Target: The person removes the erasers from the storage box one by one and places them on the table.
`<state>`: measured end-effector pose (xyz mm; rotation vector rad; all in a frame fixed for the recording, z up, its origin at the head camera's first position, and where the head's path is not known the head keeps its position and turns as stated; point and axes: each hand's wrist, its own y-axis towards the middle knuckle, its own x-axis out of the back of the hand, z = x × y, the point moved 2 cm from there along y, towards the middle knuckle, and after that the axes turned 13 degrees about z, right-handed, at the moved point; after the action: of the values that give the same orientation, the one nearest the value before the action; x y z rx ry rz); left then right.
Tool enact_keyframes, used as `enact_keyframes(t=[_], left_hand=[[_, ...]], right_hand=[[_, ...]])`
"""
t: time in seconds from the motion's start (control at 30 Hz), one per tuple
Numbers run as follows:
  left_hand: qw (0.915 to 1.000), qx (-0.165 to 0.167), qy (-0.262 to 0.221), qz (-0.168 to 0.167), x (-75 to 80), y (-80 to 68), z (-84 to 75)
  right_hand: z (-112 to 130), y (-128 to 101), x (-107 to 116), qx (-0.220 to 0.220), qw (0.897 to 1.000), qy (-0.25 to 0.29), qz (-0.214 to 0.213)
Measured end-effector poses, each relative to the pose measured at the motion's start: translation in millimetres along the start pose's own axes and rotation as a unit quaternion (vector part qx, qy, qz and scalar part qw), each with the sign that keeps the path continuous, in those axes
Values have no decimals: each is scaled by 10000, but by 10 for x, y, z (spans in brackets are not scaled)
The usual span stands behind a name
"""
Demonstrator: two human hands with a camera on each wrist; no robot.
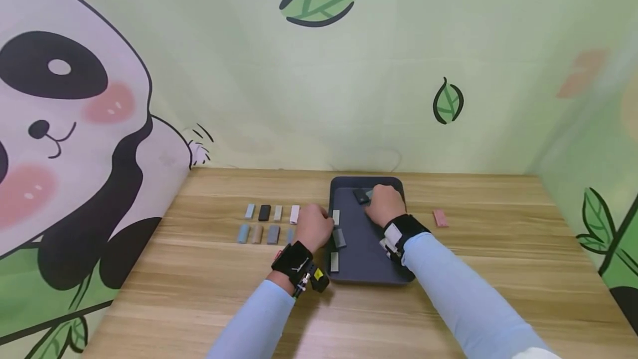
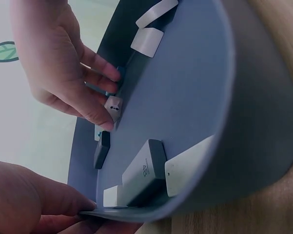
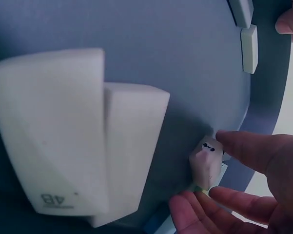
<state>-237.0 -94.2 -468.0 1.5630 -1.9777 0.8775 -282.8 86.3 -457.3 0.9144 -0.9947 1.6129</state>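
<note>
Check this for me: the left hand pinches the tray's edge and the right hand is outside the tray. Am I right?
Not quite: the right hand is inside the tray, pinching a small pale block, as the right wrist view shows. The left hand does pinch its edge.

We find the head view bright and evenly lit, with a soft shadow on the table (image 1: pixel 523 226) below the left sleeve (image 1: pixel 259 320). In both wrist views we get dimmer, bluish light against a bleached wall (image 2: pixel 19 107); the near rim of the tray (image 2: pixel 229 58) and the closest pale blocks (image 3: pixel 53 131) look soft.
</note>
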Motion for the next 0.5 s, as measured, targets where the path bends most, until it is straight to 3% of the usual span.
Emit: enact_keyframes(t=[0.5], left_hand=[[9999, 101, 27, -24, 2, -1, -9]], right_hand=[[-37, -3, -6, 132, 9997, 87, 172]])
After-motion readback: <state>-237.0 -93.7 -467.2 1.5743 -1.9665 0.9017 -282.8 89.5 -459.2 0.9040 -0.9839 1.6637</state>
